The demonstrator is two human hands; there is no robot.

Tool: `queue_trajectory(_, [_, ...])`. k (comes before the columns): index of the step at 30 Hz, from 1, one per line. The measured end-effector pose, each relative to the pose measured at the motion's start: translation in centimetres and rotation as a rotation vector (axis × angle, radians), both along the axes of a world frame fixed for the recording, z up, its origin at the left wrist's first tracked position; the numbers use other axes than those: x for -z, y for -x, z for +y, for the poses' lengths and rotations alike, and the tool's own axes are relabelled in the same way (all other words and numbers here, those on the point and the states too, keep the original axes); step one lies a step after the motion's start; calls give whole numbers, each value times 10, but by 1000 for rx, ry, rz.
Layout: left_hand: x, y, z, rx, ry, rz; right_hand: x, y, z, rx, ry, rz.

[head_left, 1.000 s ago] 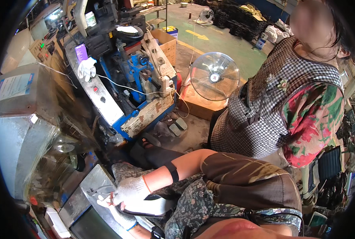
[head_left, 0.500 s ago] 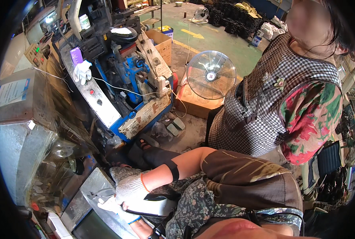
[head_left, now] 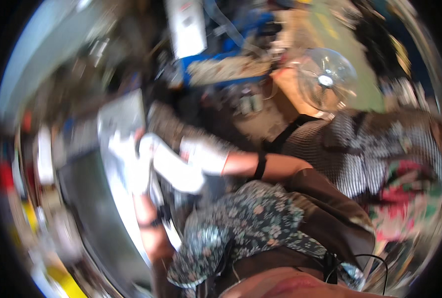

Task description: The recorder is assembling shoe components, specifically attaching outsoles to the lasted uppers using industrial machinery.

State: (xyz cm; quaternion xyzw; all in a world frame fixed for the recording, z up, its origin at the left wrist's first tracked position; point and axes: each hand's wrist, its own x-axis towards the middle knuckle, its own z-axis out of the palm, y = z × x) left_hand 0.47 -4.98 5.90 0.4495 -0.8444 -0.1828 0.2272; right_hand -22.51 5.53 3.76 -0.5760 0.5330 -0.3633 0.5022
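The picture is heavily smeared by motion. My left hand (head_left: 131, 161), in a white glove, is over the bright grey metal surface (head_left: 124, 110); its fingers are too blurred to read. My right hand (head_left: 206, 155), in a white knitted glove with an orange-edged cuff, comes in from the right. It seems closed on a white, elongated, sole-shaped piece (head_left: 177, 170), with the fingers hidden behind it. The piece slants between my hands, its upper end near my left fingers. Below it lies my dark floral apron (head_left: 260, 218).
A dark panel (head_left: 99, 213) lies left of my left forearm. Another person in a checked apron (head_left: 345, 149) stands close on the right. Beyond are a round fan (head_left: 325, 79) on a cardboard box (head_left: 285, 89) and a blue-framed machine (head_left: 226, 69).
The view has swung left, so the machine, fan and other person sit differently in it. The white piece has come up from beside my apron to between my hands.
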Motion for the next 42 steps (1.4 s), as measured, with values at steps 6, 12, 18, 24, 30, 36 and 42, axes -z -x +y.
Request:
queue_trajectory(6, [18,6,20,-108,-927,934,36,14,-34,226,-714,-729])
queue_trajectory(12, [30,9,23,-128,-995,1077,51,-23,-23,-103,-493,110])
queue_trajectory(18, [36,6,11,-86,-1021,1024,-13,-33,-39,-276,-65,779])
queue_trajectory(24, [27,12,1,-147,-885,767,-37,-40,-47,-281,81,849])
queue_trajectory(30, [22,9,11,14,-825,756,-1,2,-7,-259,-215,102])
queue_trajectory(36, [62,9,23,-150,-1014,1602,16,-18,1,-118,-362,-392])
queue_trajectory(42, [76,-4,24,-435,121,-457,16,-58,-13,-43,-221,231])
